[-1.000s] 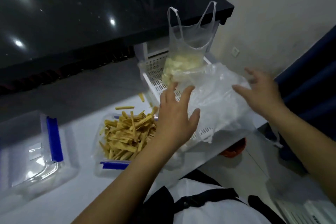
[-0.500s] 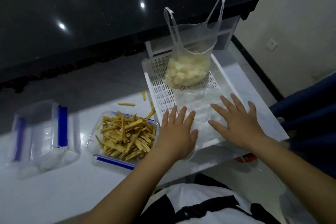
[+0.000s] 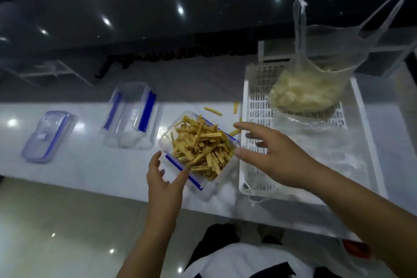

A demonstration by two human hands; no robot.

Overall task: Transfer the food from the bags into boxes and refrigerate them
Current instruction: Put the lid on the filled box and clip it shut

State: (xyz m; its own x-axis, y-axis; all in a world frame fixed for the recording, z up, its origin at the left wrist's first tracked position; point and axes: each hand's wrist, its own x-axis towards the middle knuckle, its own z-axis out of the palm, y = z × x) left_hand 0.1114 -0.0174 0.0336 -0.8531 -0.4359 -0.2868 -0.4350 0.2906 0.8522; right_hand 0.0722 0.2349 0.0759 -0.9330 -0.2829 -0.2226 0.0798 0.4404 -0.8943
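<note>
The box [image 3: 198,149] of yellow strips [image 3: 200,150] sits on the white worktop [image 3: 90,171] between the two hands, its near corner just beside the left hand [image 3: 163,184] and its right edge just beside the right hand [image 3: 274,157]. Both grips are open, fingers spread and reaching, and neither clearly holds anything; the left fingertips look close to the box's blue clip [image 3: 182,170], though I cannot tell if they touch.

The box is clear, stiff plastic, so it should take a firm two-sided hold without flexing. It is heaped above the rim, so it is probably moderately light but top-heavy with loose pieces; tilting would likely spill them, as a few strays [image 3: 213,111] already lie beyond the right hand. The walls look smooth and may be slippery, so the best hold is likely low on opposite sides or under the rim, kept level.

A lid [image 3: 46,136] lies well to the left of the left hand, past a second empty box [image 3: 130,117]. Beyond the right hand a soft bag [image 3: 311,88] of pale food rests in a white tray [image 3: 255,119]; it will sag and is best lifted by its handles
</note>
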